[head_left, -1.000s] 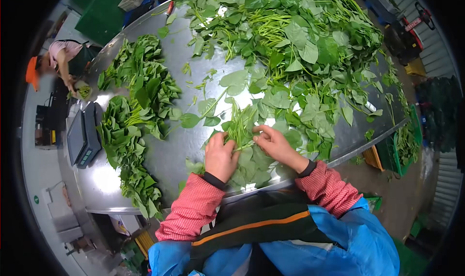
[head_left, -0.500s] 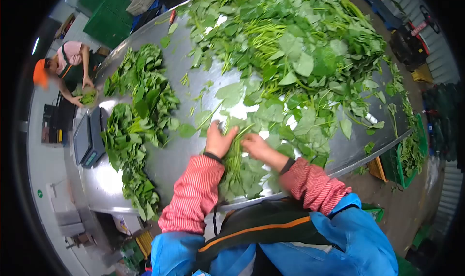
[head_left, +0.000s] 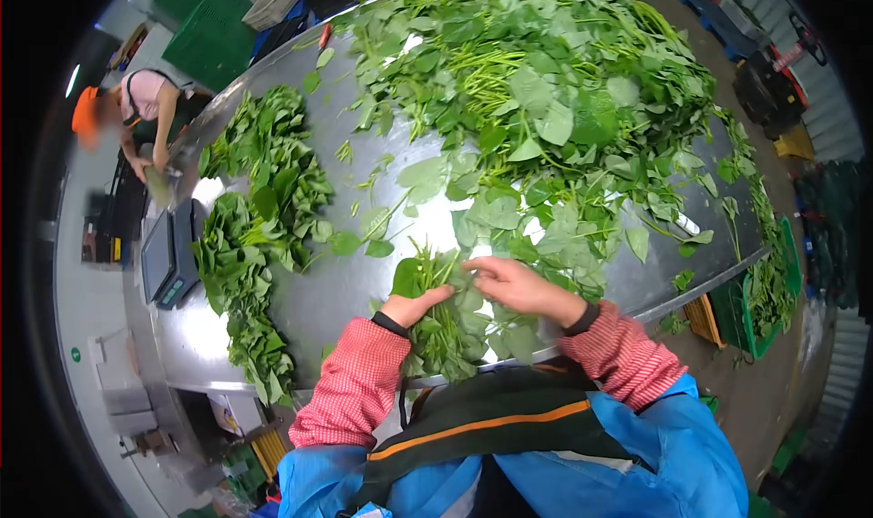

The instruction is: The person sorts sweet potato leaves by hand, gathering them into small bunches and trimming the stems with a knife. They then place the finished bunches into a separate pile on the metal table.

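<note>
Near the front edge of the metal table (head_left: pixel 318 309), my left hand (head_left: pixel 414 306) is wrapped round a bunch of leafy green stems (head_left: pixel 441 331). Its stem ends point up and away from me, and the leaves hang toward my body. My right hand (head_left: pixel 518 286) is at the bunch's right side, fingers bent near the stems; whether they pinch anything is too small to tell. Beyond my hands lies a large heap of leafy greens (head_left: pixel 546 90). A long row of greens (head_left: pixel 264 200) lies on the left part of the table.
A scale (head_left: pixel 168 256) stands at the table's left edge. Behind it a co-worker (head_left: pixel 150 100) in an orange cap handles something pale. Green crates (head_left: pixel 205 27) are stacked at the upper left. A green crate with leaves (head_left: pixel 768 300) stands beyond the table's right edge.
My left hand has moved down toward me with the bunch. My right hand has shifted slightly right, its fingers now stretching over the stems. The co-worker has leaned forward, hands closer together.
</note>
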The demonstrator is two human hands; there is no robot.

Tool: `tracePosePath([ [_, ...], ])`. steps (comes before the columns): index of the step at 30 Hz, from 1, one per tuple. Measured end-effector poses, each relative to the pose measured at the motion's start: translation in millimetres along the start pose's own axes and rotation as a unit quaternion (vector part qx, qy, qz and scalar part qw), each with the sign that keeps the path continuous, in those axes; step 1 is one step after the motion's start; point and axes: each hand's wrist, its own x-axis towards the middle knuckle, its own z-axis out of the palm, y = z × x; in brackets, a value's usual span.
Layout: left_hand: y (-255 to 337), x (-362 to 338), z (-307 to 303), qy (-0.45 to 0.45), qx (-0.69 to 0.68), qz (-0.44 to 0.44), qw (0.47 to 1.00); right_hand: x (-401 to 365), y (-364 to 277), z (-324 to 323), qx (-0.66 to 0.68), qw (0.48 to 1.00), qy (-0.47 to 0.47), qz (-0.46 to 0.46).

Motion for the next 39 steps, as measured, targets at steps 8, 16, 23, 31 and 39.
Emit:
tracePosePath([
  [8,32.4,10.9,-18.2,-0.020,-0.130,-0.047,0.990,-127.3,33.0,-177.3,-0.499,0.758,0.411,0.087],
  [16,76.4,50.2,56.7,-0.196,-0.124,-0.139,0.963,-168.8,128.7,-285.1,-0.632,0.643,0.421,0.102],
  [23,65.8,56.1,83.3,-0.176,-0.233,-0.269,0.918,-163.8,41.1,-161.5,-0.369,0.812,0.439,0.106],
  [31,78.6,51.8,98.5,-0.174,-0.171,-0.180,0.953,-111.6,-7.2,-69.0,-0.364,0.854,0.313,-0.200],
  [39,85.9,41.8,106.8,-0.134,-0.098,0.018,0.986,-78.3,-11.5,-65.2,-0.498,0.800,0.268,-0.199],
])
